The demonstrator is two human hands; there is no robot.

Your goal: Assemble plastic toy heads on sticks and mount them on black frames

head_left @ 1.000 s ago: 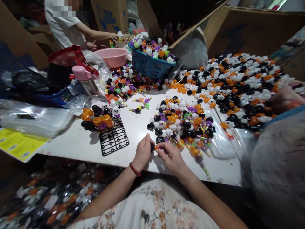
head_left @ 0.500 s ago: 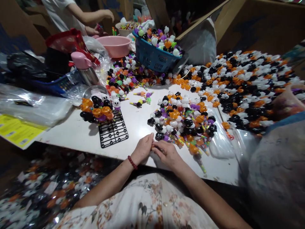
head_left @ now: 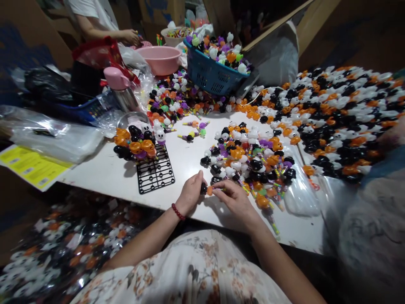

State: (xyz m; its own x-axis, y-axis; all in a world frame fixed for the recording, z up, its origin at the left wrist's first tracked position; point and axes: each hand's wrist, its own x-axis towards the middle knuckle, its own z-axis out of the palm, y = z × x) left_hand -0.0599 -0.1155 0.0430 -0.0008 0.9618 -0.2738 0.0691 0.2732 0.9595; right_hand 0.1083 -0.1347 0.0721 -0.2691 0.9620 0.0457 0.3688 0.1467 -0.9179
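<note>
Near the table's front edge, my left hand (head_left: 190, 193), with a red bead bracelet at the wrist, is closed around a small black plastic head (head_left: 203, 188). My right hand (head_left: 236, 202) pinches a thin toy stick with an orange piece (head_left: 210, 191) at its end. The orange piece meets the black head, or nearly so; I cannot tell whether they are joined. Just beyond my hands lies a pile of Halloween toy sticks (head_left: 243, 156) with black, white, orange and purple heads. To the left, a black grid rack (head_left: 156, 175) holds several such toys upright.
A blue basket (head_left: 205, 76) full of toys, a pink basin (head_left: 160, 59) and a pink-lidded flask (head_left: 122, 86) stand at the back. Many heads (head_left: 348, 114) cover the right side. Clear plastic bags (head_left: 300, 190) lie nearby. A co-worker's hand (head_left: 131, 37) shows at back left.
My hands have parted a little, and the black head and orange piece now show between them. The view has shifted slightly left. The co-worker's raised hand has come down.
</note>
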